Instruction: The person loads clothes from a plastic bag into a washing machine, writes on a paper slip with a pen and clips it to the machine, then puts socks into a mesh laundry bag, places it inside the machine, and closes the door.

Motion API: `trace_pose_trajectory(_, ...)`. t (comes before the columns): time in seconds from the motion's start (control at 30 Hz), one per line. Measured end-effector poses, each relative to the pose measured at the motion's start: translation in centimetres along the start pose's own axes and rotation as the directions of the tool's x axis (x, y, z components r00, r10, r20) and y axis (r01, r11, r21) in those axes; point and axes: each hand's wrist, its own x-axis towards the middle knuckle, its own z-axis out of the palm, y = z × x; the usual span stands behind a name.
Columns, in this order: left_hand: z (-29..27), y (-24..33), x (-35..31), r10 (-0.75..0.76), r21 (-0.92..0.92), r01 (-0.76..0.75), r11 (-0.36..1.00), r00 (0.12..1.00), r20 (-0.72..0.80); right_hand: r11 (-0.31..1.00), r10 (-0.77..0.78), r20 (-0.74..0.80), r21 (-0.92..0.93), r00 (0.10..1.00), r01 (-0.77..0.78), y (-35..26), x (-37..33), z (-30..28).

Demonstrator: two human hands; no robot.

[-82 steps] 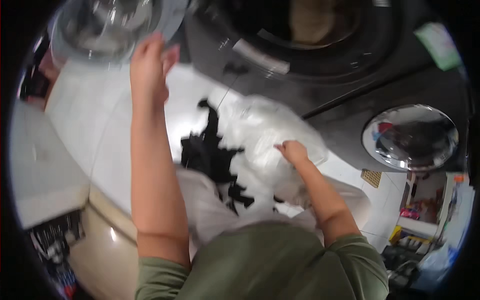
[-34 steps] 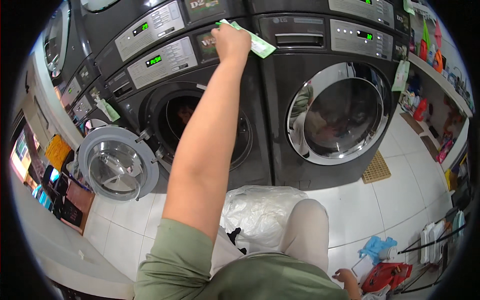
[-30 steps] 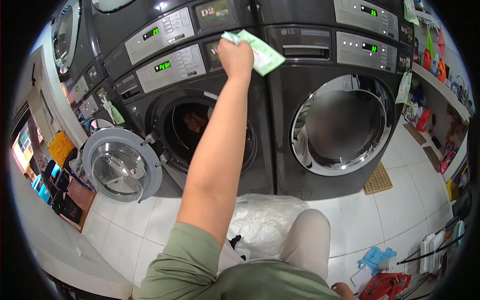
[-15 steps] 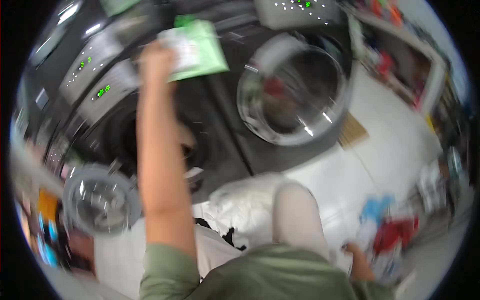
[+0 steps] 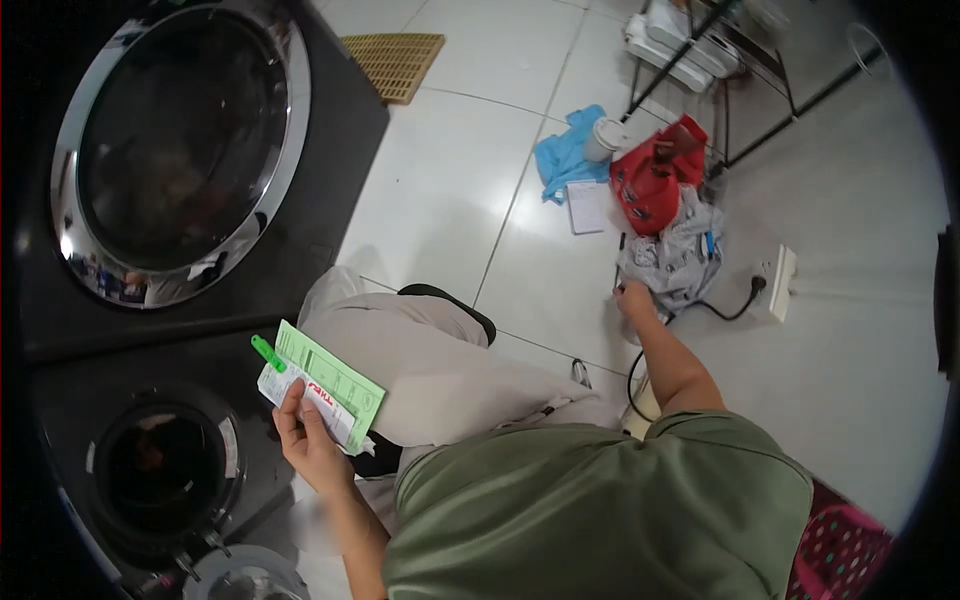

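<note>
My left hand [image 5: 305, 440] is shut on a flat green and white packet [image 5: 325, 385] with a green tab, held low beside my bent knee in beige trousers [image 5: 430, 360]. In front of that hand is a dark front-loading washer with its drum open [image 5: 165, 470]. My right hand [image 5: 635, 300] stretches out to the floor on my right and touches the edge of a grey bag [image 5: 680, 250]. Its fingers are too small to tell whether they grip. A red bag [image 5: 655, 180] lies just beyond the grey one.
A second washer with a closed round glass door [image 5: 180, 150] stands at upper left, a yellow mat [image 5: 395, 60] past it. On the white tiles lie a blue cloth [image 5: 565, 160], a white cup [image 5: 603, 138], a notepad [image 5: 588, 207] and a power strip [image 5: 778, 283]. A pink basket [image 5: 850, 550] is at lower right.
My left hand came down from the washer's top panel with the green packet to knee height. The view swung from the machines to the floor, and my right hand reached the grey bag.
</note>
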Motion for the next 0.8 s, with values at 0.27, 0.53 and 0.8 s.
trace_pose_trajectory(0.27,1.5,4.0,-1.7,-0.035,0.538,-0.073,0.840,0.982,0.187,0.971,-0.147,-0.039,-0.196,0.988,0.137,3.6,7.5,7.3)
trace_pose_trajectory(0.53,0.6,1.8,-1.1,0.184,0.429,-0.208,0.879,0.978,0.097,0.617,-0.162,0.173,0.786,0.971,-0.038,-10.6,4.8,2.8)
trace_pose_trajectory(0.8,0.6,0.8,-2.4,0.169,0.176,-0.149,0.973,0.980,-0.105,0.003,-0.787,-0.151,0.969,0.598,0.249,-38.3,-16.3,-12.2)
